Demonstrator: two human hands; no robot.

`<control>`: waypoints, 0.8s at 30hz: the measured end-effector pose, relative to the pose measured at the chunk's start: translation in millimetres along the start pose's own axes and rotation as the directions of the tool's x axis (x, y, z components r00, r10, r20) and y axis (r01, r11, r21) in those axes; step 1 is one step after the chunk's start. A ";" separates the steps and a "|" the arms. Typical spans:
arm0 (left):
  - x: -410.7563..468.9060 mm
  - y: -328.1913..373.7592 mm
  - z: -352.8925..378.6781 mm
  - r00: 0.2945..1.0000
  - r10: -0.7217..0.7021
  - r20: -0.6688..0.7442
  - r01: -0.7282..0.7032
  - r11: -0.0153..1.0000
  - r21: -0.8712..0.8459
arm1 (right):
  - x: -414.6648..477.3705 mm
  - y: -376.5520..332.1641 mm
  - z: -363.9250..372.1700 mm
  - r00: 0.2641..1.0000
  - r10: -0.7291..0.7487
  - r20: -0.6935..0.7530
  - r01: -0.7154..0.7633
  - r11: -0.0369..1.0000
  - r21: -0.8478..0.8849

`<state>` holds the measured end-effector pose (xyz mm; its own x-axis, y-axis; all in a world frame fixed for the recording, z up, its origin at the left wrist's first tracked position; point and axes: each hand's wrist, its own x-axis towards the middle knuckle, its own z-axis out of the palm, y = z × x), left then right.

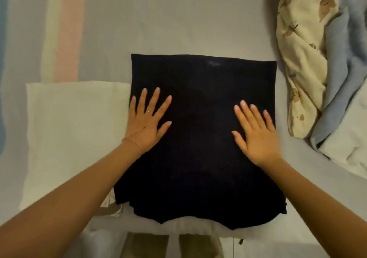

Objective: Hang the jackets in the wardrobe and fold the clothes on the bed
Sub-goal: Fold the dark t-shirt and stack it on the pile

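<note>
A black garment (200,142) lies folded into a rough rectangle on the grey bed sheet (178,19), right in front of me. My left hand (148,121) lies flat on its left part, fingers straight and spread. Over on the garment's right part, my right hand (255,133) presses down flat with the fingers together and straight. Neither hand grips the cloth. A folded white cloth (73,136) lies to the left, its right edge touching the black garment.
A crumpled cream blanket with a printed pattern (301,59) and a light blue cloth (345,83) are heaped at the right side of the bed. Pastel stripes (63,29) run down the sheet at the far left. My legs show below the bed's near edge.
</note>
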<state>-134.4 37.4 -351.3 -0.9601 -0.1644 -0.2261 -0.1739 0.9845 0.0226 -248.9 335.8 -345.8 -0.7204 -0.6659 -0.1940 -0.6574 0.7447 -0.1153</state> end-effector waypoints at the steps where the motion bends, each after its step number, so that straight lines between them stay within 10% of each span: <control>1: -4.3 -8.3 0.9 0.999 -0.039 0.004 0.039 0.999 0.005 | -12.1 16.5 -2.5 0.990 0.138 0.015 -0.139 0.990 0.040; 7: -16.7 20.0 -18.9 0.987 -0.109 0.122 0.102 0.993 0.062 | -62.5 28.0 -23.4 0.927 0.367 0.081 -0.373 0.867 0.330; 11: -73.5 67.3 -15.7 0.935 0.230 0.271 -0.218 0.973 -0.073 | -95.2 14.0 -25.2 0.820 0.506 0.268 -0.567 0.654 0.500; 15: -121.6 104.4 -15.9 0.625 0.468 0.625 -0.484 0.860 -0.159 | -120.7 19.2 -25.6 0.745 0.542 0.389 -0.650 0.458 0.606; 19: -110.7 124.9 -53.3 0.336 0.349 0.875 -0.572 0.814 -0.105 | -127.3 27.9 -40.1 0.639 0.516 0.571 -0.699 0.078 0.711; 21: -89.5 139.7 -83.2 0.251 0.347 0.903 -0.474 0.858 -0.198 | -132.9 33.1 -43.7 0.655 0.438 0.616 -0.722 0.122 0.681; 24: -59.5 165.5 -99.8 0.550 0.548 0.630 -0.034 0.769 -0.639 | -139.4 29.6 -48.7 0.690 0.477 0.544 -0.712 0.317 0.626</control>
<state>-127.9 204.0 -236.9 -0.4858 0.4873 -0.7256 -0.2413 0.7231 0.6472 -178.7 448.5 -274.7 -0.6904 -0.0805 -0.7189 0.4433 0.7382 -0.5084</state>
